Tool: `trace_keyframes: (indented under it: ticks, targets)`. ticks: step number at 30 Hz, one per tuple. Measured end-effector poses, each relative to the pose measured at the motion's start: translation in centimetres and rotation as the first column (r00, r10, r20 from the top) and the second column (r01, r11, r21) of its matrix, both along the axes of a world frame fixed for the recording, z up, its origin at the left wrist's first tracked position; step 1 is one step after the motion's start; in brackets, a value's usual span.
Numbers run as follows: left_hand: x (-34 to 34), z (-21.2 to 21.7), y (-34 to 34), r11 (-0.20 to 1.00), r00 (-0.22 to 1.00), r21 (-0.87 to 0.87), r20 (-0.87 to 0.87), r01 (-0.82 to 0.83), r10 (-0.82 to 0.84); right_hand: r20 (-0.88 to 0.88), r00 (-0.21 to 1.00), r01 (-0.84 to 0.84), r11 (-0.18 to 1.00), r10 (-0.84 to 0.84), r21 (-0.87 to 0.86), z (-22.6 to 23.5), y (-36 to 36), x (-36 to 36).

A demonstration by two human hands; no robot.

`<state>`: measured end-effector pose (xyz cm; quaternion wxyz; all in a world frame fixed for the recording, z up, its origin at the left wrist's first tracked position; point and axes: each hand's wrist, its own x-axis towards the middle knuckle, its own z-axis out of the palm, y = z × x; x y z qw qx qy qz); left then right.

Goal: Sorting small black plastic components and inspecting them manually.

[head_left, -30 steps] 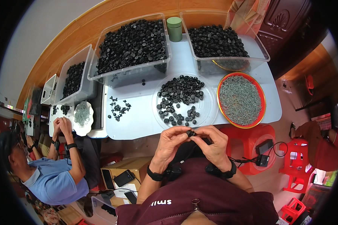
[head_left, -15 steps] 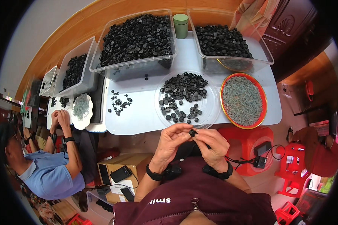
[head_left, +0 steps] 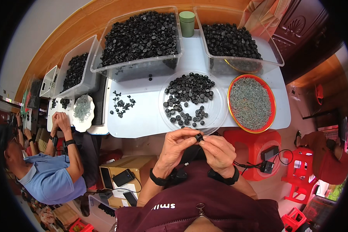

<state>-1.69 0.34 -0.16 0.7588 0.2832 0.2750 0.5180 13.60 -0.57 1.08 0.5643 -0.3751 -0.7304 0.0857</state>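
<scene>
Between my two hands, just off the table's front edge, is a small round black plastic piece [head_left: 198, 137]. My left hand [head_left: 175, 147] pinches it from the left with thumb and forefinger. From the other side the fingertips of my right hand [head_left: 218, 151] close on it too. Straight beyond them a clear round tray [head_left: 221, 110] carries many similar black round pieces [head_left: 190, 89]. To its right a red, gold-rimmed dish [head_left: 273, 110] is full of small grey screws [head_left: 250, 102]. Small black parts [head_left: 121, 105] lie loose on the table at left.
Clear plastic bins [head_left: 137, 71] [head_left: 239, 63] of black parts line the table's back, a green canister [head_left: 187, 25] between them. At left a person in a blue shirt [head_left: 52, 178] works beside a white dish [head_left: 81, 125]. A red stool [head_left: 251, 154] and cardboard box [head_left: 143, 164] stand below.
The black piece has turned slightly between my fingertips, and both hands stay nearly where they were. The view has shifted a little.
</scene>
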Motion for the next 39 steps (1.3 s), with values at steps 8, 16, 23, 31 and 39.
trace_keyframes:
  ticks: [8,16,23,31,39]
  targets:
    - [0.2,0.1,0.1,0.998,0.996,0.058,-0.088,-0.024,0.029,-0.014,1.000,0.020,1.000,-0.020,-0.003,-0.3,0.0,-0.1]
    - [0.6,0.6,0.4,0.989,0.984,0.147,-0.170,-0.034,0.059,0.002,0.998,0.068,0.997,-0.068,-0.044,0.3,0.0,0.0]
    - [0.0,0.4,-0.2,0.989,0.928,0.094,-0.343,-0.117,0.143,-0.119,0.987,-0.149,0.912,0.111,-0.382,1.8,0.4,0.5]
    - [0.0,-0.4,0.0,0.981,0.911,0.152,-0.375,-0.119,0.169,-0.321,0.911,-0.390,0.789,0.257,-0.475,0.6,2.0,1.6]
    - [0.6,0.0,-0.1,0.986,0.913,0.078,-0.373,-0.146,0.164,-0.376,0.893,-0.416,0.767,0.246,-0.487,0.5,2.5,2.0]
